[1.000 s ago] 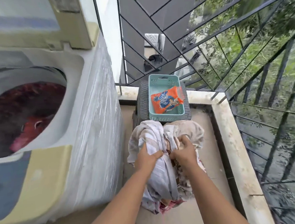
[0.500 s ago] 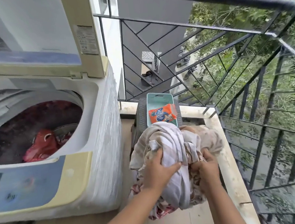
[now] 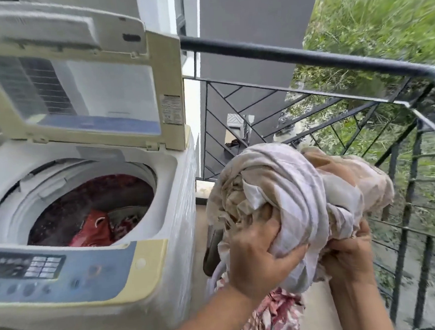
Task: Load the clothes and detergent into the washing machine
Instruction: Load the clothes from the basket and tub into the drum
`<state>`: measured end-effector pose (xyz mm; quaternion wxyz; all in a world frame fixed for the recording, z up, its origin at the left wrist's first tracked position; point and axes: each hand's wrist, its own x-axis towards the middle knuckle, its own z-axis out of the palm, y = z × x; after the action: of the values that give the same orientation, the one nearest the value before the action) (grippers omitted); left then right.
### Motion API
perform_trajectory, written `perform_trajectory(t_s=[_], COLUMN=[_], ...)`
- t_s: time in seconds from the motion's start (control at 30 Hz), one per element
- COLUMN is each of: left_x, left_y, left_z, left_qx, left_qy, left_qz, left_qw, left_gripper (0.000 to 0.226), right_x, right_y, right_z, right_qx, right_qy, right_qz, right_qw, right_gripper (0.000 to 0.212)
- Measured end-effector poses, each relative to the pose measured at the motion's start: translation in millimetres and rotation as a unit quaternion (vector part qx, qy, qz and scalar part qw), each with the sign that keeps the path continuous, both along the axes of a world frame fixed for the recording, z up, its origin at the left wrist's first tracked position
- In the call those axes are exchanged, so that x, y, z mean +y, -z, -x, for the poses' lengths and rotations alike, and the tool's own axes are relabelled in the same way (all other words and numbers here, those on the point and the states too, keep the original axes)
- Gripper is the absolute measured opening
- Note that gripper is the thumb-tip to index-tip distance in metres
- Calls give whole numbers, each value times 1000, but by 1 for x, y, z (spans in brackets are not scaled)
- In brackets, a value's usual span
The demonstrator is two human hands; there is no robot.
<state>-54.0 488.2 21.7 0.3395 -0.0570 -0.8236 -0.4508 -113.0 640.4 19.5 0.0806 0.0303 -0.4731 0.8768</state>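
A top-loading washing machine (image 3: 165,247) stands at the left with its lid (image 3: 79,79) raised. Dark red clothes (image 3: 93,226) lie in its drum. To the right of the machine I hold a big bundle of pale checked and beige clothes (image 3: 291,193) at chest height. My left hand (image 3: 257,260) grips the bundle's front and my right hand (image 3: 351,256) grips it from below on the right. A pink floral cloth (image 3: 272,316) hangs from the bundle's underside. The detergent packet and its basket are hidden behind the bundle.
A black metal balcony railing (image 3: 333,59) runs along the right and far side, with green plants beyond it. The machine's control panel (image 3: 37,267) faces me at the lower left. A narrow strip of floor (image 3: 319,313) lies between machine and railing.
Both hands have lifted the bundle of clothes higher, and it now hides the teal basket and orange packet. My view has tilted upward, showing the raised lid.
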Motion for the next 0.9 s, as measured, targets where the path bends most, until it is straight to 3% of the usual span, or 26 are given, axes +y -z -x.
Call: perform_trajectory(t_s=[0.1, 0.2, 0.37, 0.4, 0.47, 0.53, 0.63, 0.7, 0.77, 0.9], left_x=[-18, -42, -99, -115, -140, -173, -224, -259, -295, -357], left_y=[-41, -84, -138, -145, -151, -147, -131, -116, -96, -44], left_z=[-5, -15, -28, -30, -32, -33, -32, -30, -26, -14], left_qx=[82, 150, 252, 268, 289, 293, 282, 263, 232, 165], left_qy=[-53, -83, -130, -142, -157, -176, -203, -215, -226, -229], left_qz=[17, 33, 93, 102, 114, 115, 127, 148, 162, 173], left_qw=[995, 985, 955, 947, 938, 933, 929, 929, 932, 944], left_gripper=[50, 41, 45, 48, 49, 50, 51, 50, 48, 41], right_x=[-18, -45, -114, -135, -168, -209, -266, -301, -335, -388], right_y=[-24, -54, -114, -122, -132, -135, -118, -102, -86, -37], right_z=[14, 24, 9, 8, 13, 22, 30, 33, 32, 36], right_qx=[60, 88, 159, 179, 168, 134, 86, 74, 68, 7], right_qy=[-82, -121, -130, -140, -166, -197, -229, -229, -226, -232], right_qz=[48, 47, -140, -140, -6, 72, 83, 85, 80, 41], right_qw=[994, 988, 969, 964, 972, 969, 966, 967, 968, 972], right_gripper=[47, 80, 54, 53, 63, 80, 92, 83, 59, 57])
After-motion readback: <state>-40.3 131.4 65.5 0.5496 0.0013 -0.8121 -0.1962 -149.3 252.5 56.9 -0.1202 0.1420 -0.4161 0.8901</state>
